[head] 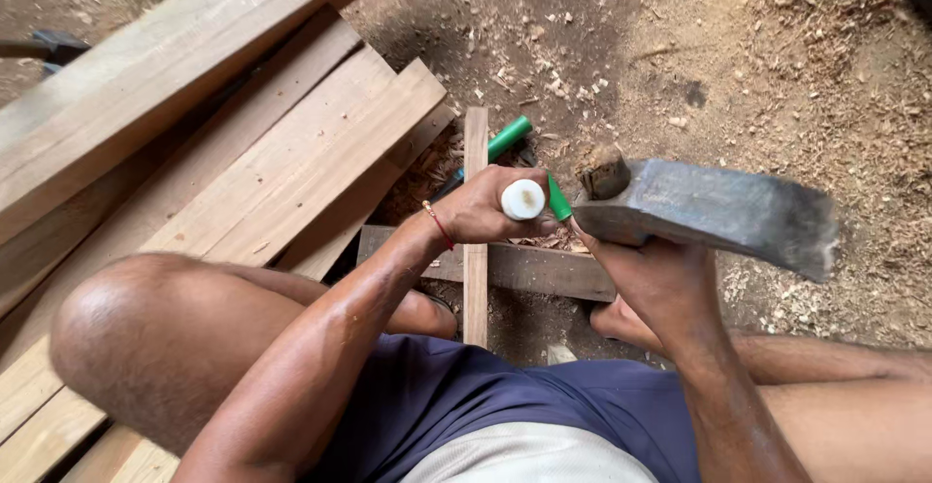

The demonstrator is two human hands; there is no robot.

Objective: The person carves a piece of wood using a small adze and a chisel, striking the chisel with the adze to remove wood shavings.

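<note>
Over a narrow wood strip (475, 250), left hand (481, 206) fingers gripping one white-capped chisel (523, 199), right hand (652, 274) fingers clasping one axe head (714, 211).

My chisel's handle (524, 199) is white-capped and green, my axe head (718, 213) dull grey, my shorts (505, 396) navy, planks (291, 167) pale tan.

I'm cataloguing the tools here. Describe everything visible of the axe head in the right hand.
The axe head is a heavy wedge of dull grey, worn-looking metal, lying roughly level, its broad flat side up. It widens toward the blade edge at the far right, slightly blurred. A short wooden stub pokes from its eye on the left. The right hand grips it from beneath, near the butt end, close to the white-capped tool in the left hand.
</note>
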